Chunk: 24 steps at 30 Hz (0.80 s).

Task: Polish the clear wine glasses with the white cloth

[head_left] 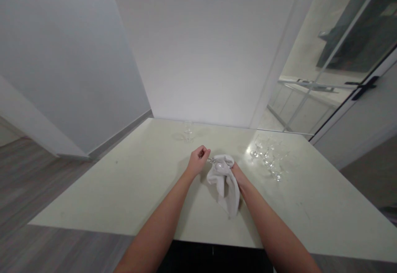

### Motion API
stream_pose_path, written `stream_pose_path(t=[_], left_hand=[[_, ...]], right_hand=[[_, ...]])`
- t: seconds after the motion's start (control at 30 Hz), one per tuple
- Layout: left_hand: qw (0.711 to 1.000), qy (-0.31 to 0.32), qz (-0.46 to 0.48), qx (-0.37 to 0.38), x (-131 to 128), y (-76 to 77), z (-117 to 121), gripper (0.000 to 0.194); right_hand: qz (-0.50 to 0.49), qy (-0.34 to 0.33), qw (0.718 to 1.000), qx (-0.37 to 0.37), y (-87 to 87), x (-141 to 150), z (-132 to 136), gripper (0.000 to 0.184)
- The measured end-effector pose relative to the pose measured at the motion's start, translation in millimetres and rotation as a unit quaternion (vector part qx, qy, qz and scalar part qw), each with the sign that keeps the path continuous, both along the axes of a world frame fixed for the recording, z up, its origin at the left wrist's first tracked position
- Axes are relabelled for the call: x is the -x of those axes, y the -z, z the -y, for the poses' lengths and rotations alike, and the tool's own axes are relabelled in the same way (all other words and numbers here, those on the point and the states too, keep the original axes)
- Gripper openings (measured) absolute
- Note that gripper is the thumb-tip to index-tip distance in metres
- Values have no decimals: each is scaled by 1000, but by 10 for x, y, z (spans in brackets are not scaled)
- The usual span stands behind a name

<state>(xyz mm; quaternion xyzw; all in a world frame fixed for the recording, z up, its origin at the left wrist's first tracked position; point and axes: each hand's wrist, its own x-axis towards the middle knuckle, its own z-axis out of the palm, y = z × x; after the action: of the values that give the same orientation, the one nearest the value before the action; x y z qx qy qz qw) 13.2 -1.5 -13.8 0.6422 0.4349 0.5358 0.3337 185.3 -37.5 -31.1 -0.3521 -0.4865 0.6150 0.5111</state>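
Pale table (133,173) against white wall (201,66). Left hand (199,159) grips glass (220,166) by stem end; right hand (238,174) holds cloth (232,198) around bowl.

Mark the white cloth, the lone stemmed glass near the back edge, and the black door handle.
White cloth (221,181), head view: hanging front fold.
Lone stemmed glass (188,128), head view: bowl.
Black door handle (366,87), head view: plate.
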Motion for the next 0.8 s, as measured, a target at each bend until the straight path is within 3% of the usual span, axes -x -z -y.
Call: stream_pose_path(t=[0.13, 0.33, 0.57, 0.7, 0.8], left_hand=[[1000, 0, 2, 5, 1, 3, -3, 31], [1000, -1, 3, 19, 4, 26, -27, 30], [1000, 6, -8, 12, -4, 16, 0, 31], [999, 28, -30, -10, -11, 27, 39, 28], [999, 32, -31, -18, -13, 29, 43, 28]], right_hand=[[4, 1, 1000, -4, -8, -18, -6, 36], [-22, 60, 995, 77, 35, 15, 16, 34], [83, -16, 995, -47, 9, -45, -48, 27], [145, 41, 987, -48, 82, -84, -101, 23], [138, 60, 988, -38, 120, -72, -92, 23]])
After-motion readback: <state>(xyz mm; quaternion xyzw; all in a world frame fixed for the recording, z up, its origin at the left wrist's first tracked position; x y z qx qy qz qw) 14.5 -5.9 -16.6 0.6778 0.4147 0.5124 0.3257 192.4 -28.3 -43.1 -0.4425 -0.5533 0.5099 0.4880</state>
